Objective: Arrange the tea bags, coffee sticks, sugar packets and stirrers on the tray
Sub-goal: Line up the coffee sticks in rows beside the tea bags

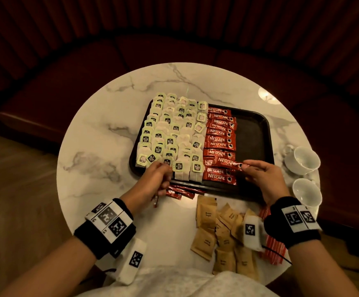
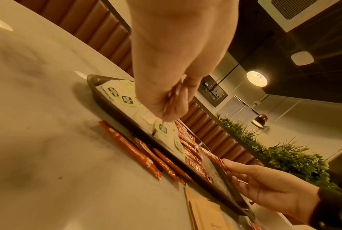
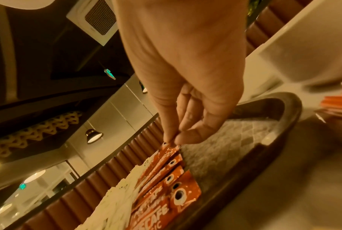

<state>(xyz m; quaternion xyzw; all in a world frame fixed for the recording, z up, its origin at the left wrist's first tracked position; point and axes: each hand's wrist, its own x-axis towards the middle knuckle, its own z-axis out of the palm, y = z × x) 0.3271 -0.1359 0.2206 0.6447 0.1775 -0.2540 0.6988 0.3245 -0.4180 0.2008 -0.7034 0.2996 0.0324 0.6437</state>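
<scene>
A round marble table (image 1: 101, 129) carries a dark rectangular tray (image 1: 253, 133), its long sides running left to right. The tray's left half is packed with tea bags (image 1: 170, 133) in overlapping rows from far edge to near edge, green tags up. Just right of them runs one column of red coffee sticks (image 1: 220, 144), each lying with its long axis left to right, the printed cup end pointing right; the tray's right part is bare. Two white cups (image 1: 302, 160) stand off the tray's right edge. Brown sugar packets (image 1: 223, 236) lie in a loose heap on the table near the person, with red-striped stirrers (image 1: 273, 249) at the heap's right, partly hidden by the wrist. A few more coffee sticks (image 1: 180, 192) lie on the table against the tray's near rim.

The right hand (image 1: 264, 179) pinches the right end of one coffee stick (image 1: 230, 163) between thumb and forefinger; that stick lies slightly tilted across the column near its near end. The left hand (image 1: 155, 181), fingers curled, grips several sticks (image 1: 155, 201) at the tray's near left corner.
</scene>
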